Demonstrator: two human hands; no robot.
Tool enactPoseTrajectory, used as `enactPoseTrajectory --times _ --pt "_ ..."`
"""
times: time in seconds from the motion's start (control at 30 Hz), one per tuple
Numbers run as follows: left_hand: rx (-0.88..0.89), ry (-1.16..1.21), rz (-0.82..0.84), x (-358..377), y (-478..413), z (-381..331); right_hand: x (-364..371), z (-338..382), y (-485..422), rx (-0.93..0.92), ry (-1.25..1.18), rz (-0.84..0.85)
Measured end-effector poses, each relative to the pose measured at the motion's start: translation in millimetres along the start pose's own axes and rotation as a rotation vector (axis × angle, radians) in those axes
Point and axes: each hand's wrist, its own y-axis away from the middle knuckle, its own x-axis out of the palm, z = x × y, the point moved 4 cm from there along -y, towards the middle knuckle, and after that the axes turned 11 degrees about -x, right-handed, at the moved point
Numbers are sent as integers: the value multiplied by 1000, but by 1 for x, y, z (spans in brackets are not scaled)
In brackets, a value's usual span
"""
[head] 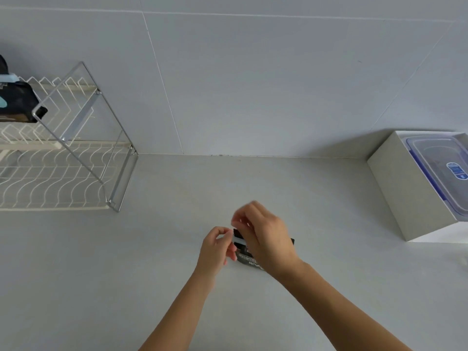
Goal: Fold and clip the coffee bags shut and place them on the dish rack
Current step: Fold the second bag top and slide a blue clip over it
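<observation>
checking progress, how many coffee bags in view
2: one bag between left hand and right hand; another bag on the dish rack, upper tier. More may hide off-frame.

White wire dish rack (76, 178) left on grey counter (177, 224), black coffee bag (20, 102) on its upper tier. Second black bag (247, 258) centre. Clear plastic tub (440, 163) in white box (400, 188) right.

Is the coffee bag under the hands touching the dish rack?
Apart. The head view shows bare counter between the coffee bag and the dish rack.
</observation>
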Motion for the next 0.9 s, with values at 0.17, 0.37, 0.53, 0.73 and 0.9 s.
enactPoseTrajectory --times 0.17,0.37,0.53,0.73,0.9 --pt "-7 27 40 5 -5 -5 -1 -21 -22 105 200 333" --pt "-49 74 25 3 -3 0 21 -39 8 166 215 419" --pt "-43 109 62 6 -1 -4 9 -29 11 -103 273 317" --pt "143 -16 -136 9 0 0 3 -22 11 -213 234 281" --pt "301 -190 -264 8 9 0 -2 -37 11 -44 97 418"
